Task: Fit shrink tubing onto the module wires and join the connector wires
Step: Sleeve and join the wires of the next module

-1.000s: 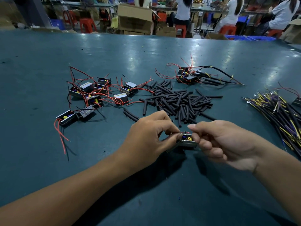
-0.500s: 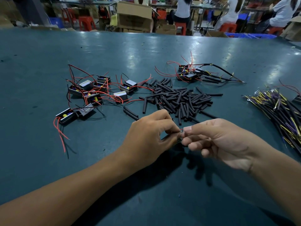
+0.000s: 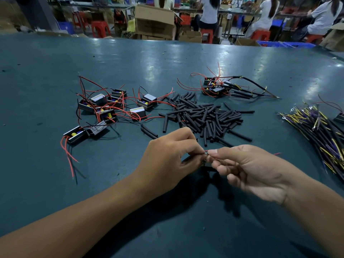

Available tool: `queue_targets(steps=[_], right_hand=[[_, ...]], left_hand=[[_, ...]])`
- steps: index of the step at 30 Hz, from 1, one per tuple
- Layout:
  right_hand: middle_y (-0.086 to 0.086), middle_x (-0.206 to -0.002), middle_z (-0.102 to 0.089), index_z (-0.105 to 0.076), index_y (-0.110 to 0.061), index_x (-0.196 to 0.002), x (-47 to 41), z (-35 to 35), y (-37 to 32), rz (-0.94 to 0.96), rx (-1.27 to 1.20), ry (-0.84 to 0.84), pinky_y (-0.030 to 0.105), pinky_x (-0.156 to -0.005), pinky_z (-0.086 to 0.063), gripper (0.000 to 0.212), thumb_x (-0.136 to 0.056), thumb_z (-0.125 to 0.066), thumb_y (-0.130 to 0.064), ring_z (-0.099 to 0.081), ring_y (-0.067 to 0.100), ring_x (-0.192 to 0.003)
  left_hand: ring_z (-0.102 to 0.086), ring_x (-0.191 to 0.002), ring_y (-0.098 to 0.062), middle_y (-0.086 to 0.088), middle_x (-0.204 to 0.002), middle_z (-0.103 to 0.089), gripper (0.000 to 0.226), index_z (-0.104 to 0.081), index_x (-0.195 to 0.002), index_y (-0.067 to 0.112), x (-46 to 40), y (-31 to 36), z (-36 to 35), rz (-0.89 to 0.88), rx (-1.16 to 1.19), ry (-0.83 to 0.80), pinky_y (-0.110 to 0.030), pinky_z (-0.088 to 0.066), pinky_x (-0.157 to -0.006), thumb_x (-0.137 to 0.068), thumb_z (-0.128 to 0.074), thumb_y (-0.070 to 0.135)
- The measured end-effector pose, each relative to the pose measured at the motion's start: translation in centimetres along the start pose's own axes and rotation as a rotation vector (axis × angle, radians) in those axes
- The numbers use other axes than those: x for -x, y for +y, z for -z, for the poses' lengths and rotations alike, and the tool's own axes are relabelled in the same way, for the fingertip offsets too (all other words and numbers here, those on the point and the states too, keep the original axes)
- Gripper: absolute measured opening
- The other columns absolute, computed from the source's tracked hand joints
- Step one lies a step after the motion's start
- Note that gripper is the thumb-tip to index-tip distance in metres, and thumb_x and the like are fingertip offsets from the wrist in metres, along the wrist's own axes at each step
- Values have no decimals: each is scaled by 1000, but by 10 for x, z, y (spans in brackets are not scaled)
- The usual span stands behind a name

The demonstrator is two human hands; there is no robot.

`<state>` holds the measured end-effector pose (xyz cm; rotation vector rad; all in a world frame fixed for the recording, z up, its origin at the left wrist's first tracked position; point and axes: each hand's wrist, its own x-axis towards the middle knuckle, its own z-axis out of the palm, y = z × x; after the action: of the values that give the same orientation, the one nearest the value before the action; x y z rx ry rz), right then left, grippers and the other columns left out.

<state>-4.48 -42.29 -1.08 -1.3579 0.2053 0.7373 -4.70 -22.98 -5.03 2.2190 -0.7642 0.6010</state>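
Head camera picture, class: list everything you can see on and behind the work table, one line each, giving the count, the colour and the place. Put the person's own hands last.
table: one, dark teal, fills the view
loose modules: about nine, black and silver with red wires, left of centre
shrink tubing pieces: a pile, too many to count, black, centre
finished modules: a small cluster, tubed black leads, far centre-right
connector wires: one bundle, black, yellow and purple, right edge
cardboard boxes: several, brown, behind the table
stools: several, red, background
seated people: at least three, light tops, background
left hand: one, pinching a thin wire
right hand: one, pinching the same spot
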Motion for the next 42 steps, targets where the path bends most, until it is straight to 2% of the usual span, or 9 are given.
queue_targets(steps=[6,12,21,26,30,34,36,39,42], right_hand=[[3,-57,-62,-75,-11,-60,-1,-1,3,46,1,34,15,-36,-45,10,-56,-80,-19,-56,4,-41],[5,-60,-64,-77,-7,-69,1,2,3,72,90,9,15,-38,-46,21,-56,-83,-23,-57,6,-43],[1,-58,-61,-76,-14,-64,-1,2,1,51,14,-41,13,-36,-44,8,-68,-77,-21,-54,3,-40],[5,-59,-64,-69,-12,-72,-6,6,9,466,318,9,20,-39,-44,11,-80,-75,-16,-55,12,-41],[-7,-68,-62,-67,-13,-86,-10,23,7,1204,1292,141,17,-54,-40,15,-95,-63,-23,-52,8,-57],[4,-72,-56,-68,-5,-86,-13,28,1,1443,1608,140,36,-48,-45,26,-101,-52,-18,-51,23,-60],[-2,-74,-59,-68,-11,-88,-12,27,3,1342,1465,143,36,-52,-47,18,-99,-58,-22,-53,18,-62],[-6,-65,-61,-64,-22,-79,-6,20,0,945,890,191,28,-52,-49,24,-90,-67,-44,-53,7,-55],[1,-59,-59,-65,-13,-71,-2,19,-7,599,558,159,28,-45,-48,39,-79,-63,-51,-54,13,-50]], left_hand=[[-60,-66,-21,0,-79,-63,11,-75,-79,13,-3,4,3,-192,-239,41,-40,-48,-54,-88,-74,18],[-61,-67,-22,0,-81,-65,10,-75,-79,13,-2,3,4,-177,-240,37,-40,-49,-53,-88,-75,18],[-62,-69,-22,0,-83,-65,6,-75,-82,12,-2,2,4,-150,-203,8,-41,-50,-55,-87,-75,16],[-60,-69,-17,4,-83,-63,9,-76,-82,13,-1,-1,3,-69,-88,-11,-40,-50,-56,-86,-73,21],[-57,-72,-9,8,-83,-61,13,-78,-87,15,-1,-6,3,46,100,-117,-42,-49,-59,-86,-76,27],[-60,-71,-19,7,-82,-61,6,-77,-86,19,-2,-8,3,126,233,-148,-45,-47,-63,-87,-77,24],[-59,-71,-16,9,-81,-60,9,-77,-86,19,-2,-7,2,116,204,-134,-43,-48,-62,-86,-76,27],[-56,-71,-9,11,-80,-58,12,-76,-85,16,-1,-5,2,72,115,-98,-40,-49,-60,-86,-73,27],[-54,-71,-6,13,-82,-57,10,-76,-85,16,-1,-2,3,35,38,-83,-38,-51,-58,-86,-72,25]])
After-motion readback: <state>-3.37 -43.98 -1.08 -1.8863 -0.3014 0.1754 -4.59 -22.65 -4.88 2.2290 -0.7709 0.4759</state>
